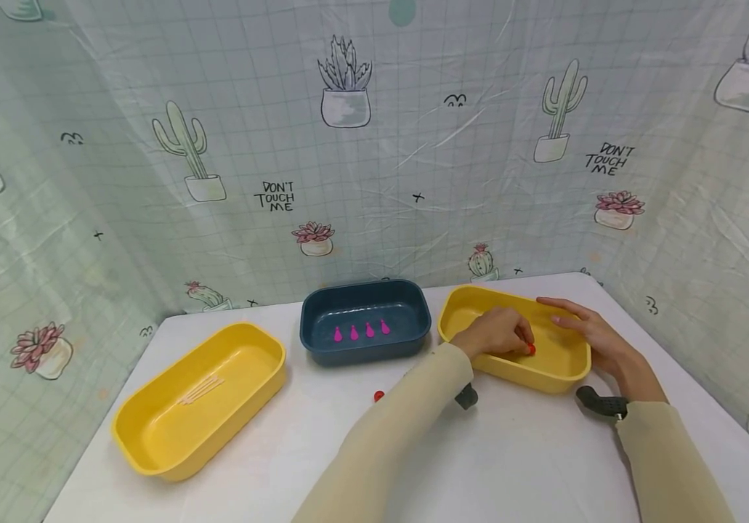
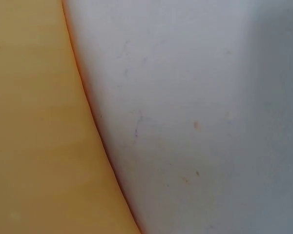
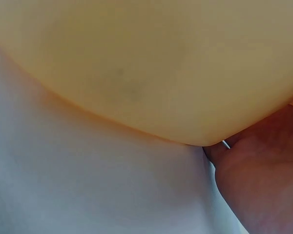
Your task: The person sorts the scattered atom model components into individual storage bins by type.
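Note:
At the right of the table is a yellow tray [image 1: 560, 381], its outer wall filling much of the right wrist view. Inside it, my left hand [image 1: 495, 330] reaches over the near rim and pinches a small round red piece [image 1: 531, 349] low near the tray's floor. My right hand [image 1: 599, 338] holds the same tray at its right end, thumb inside the rim and fingers along the outside. In the left wrist view only the yellow tray wall [image 2: 34, 122] and the white tabletop show; the left fingers are out of that view.
Another small red piece [image 1: 379, 396] lies on the white table [image 1: 282, 450], beside my left forearm. A dark blue tray [image 1: 364, 356] with several pink drop-shaped pieces [image 1: 370, 330] stands at the back. At left, a second yellow tray [image 1: 217, 439] holds a few thin pale sticks [image 1: 202, 389].

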### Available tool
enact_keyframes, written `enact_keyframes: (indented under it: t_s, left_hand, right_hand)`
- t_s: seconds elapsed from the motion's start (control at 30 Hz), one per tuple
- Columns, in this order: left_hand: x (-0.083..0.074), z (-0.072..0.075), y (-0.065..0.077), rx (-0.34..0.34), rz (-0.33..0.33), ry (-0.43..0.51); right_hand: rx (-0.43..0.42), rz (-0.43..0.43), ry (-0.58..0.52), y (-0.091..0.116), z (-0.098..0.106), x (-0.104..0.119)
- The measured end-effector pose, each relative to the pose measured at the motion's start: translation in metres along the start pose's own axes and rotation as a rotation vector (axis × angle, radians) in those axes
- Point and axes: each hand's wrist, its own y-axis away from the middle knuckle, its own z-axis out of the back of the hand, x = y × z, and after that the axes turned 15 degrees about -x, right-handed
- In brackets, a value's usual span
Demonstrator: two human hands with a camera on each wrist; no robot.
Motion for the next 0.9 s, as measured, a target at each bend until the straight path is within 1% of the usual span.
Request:
enact_keyframes:
  t_s: [0.17,0.33,0.47,0.53,0.77,0.9]
  left_hand:
    - [-0.001,0.000,0.000,0.002,-0.010,-0.016]
    - [-0.002,0.003,0.002,0.017,0.003,-0.018]
    - [0.000,0.009,0.004,0.035,0.035,0.021]
    - [0.002,0.012,0.005,0.033,0.047,0.041]
    - [0.003,0.029,0.012,-0.025,0.041,0.063]
    - [0.001,0.037,0.018,-0.072,0.013,0.063]
  right_hand:
    - [0.009,0.004,-0.010,0.000,0.001,0.001]
    - [0.009,0.006,-0.004,-0.001,0.000,-0.001]
    - [0.005,0.007,0.005,-0.001,-0.001,-0.001]
    - [0.003,0.006,0.009,-0.001,-0.002,0.000]
    - [-0.010,-0.012,0.020,0.002,-0.003,0.002]
    - [-0.011,-0.014,0.024,0.002,-0.003,0.003]
